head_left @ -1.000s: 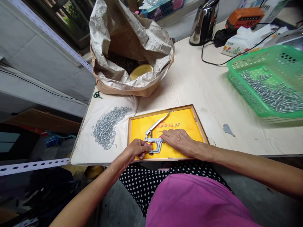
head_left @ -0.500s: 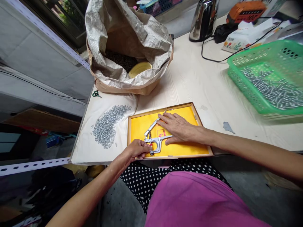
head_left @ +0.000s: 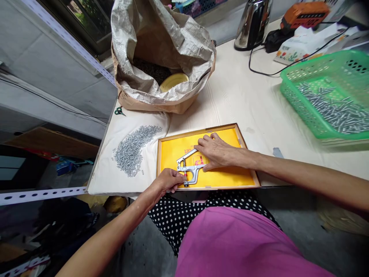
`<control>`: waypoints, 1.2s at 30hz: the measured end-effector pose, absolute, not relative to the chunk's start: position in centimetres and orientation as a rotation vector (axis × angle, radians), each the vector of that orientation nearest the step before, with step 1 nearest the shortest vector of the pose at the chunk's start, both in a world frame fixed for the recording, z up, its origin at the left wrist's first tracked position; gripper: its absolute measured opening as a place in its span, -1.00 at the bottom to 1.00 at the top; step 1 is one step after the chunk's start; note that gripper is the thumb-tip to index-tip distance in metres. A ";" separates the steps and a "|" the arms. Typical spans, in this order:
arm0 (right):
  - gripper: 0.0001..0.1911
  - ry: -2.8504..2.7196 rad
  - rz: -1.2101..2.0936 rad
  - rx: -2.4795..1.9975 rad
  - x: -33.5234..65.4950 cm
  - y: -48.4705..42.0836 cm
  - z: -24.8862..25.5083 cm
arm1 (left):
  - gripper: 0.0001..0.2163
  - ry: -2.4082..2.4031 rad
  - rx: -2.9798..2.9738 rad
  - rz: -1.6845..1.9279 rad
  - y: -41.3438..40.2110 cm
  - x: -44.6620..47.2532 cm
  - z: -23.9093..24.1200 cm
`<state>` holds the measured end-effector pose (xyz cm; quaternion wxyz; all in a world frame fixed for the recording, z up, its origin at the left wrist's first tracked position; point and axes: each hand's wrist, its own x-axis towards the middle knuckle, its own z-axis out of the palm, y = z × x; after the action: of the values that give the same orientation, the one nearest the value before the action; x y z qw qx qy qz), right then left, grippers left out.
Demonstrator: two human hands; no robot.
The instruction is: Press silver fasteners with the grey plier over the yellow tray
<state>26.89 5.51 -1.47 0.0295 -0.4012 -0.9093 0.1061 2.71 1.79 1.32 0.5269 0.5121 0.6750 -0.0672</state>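
Silver snap-fastener pliers [head_left: 196, 174] lie in a shallow wooden tray [head_left: 159, 159] lined in yellow, their jaw end toward the left. My right hand [head_left: 217, 152] grips them, curled fingers over the upper handle and thumb by the lower one. A dark spring shows between the arms near the jaw, with a small red part below it. At the jaw's lower tip, my left hand [head_left: 170, 179] pinches with thumb and forefinger. Whatever lies between those fingertips is too small or hidden to make out.
Left of the tray, many small silvery metal pieces [head_left: 129, 152] are heaped on pale cloth near green-handled scissors [head_left: 119, 111]. Behind stands an open woven sack [head_left: 161, 104] with a yellow bowl [head_left: 174, 81] inside. A green basket [head_left: 300, 111] of metal pieces sits right, a kettle [head_left: 253, 27] at back.
My right hand's fingers have curled over the upper handle, which now sits lower and nearer the other handle. The left hand stays pinched at the jaw. The camera view shifted slightly.
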 end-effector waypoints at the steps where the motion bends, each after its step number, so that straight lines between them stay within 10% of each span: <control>1: -0.34 -2.796 0.329 -1.235 26.9 5.3 -1.6 | -0.64 1.659 1.384 -0.142 1.5 2.9 1.5; 4: -0.42 -2.756 0.343 -1.221 27.0 4.7 -2.0 | -0.78 1.689 1.984 0.030 0.8 4.2 1.8; 11: -0.34 -2.685 0.415 -1.271 27.1 3.6 -1.9 | -0.35 1.376 2.562 -0.168 2.6 8.4 1.0; 19: -0.82 -2.628 0.434 -1.364 27.0 3.0 -2.4 | -0.68 1.303 2.694 -0.172 3.6 8.0 0.5; 32: -0.53 -2.699 0.528 -1.331 28.6 5.1 -1.6 | -0.80 1.360 2.906 0.180 1.0 8.0 -1.5; 36: -0.78 -2.706 0.349 -1.320 29.1 6.7 -2.5 | -0.84 1.233 2.973 0.077 -0.6 8.3 -1.9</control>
<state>29.07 6.74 -2.55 0.0550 -0.4349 -0.8914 0.1149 8.33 -0.58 -1.93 -0.0390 0.9228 0.3826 0.0239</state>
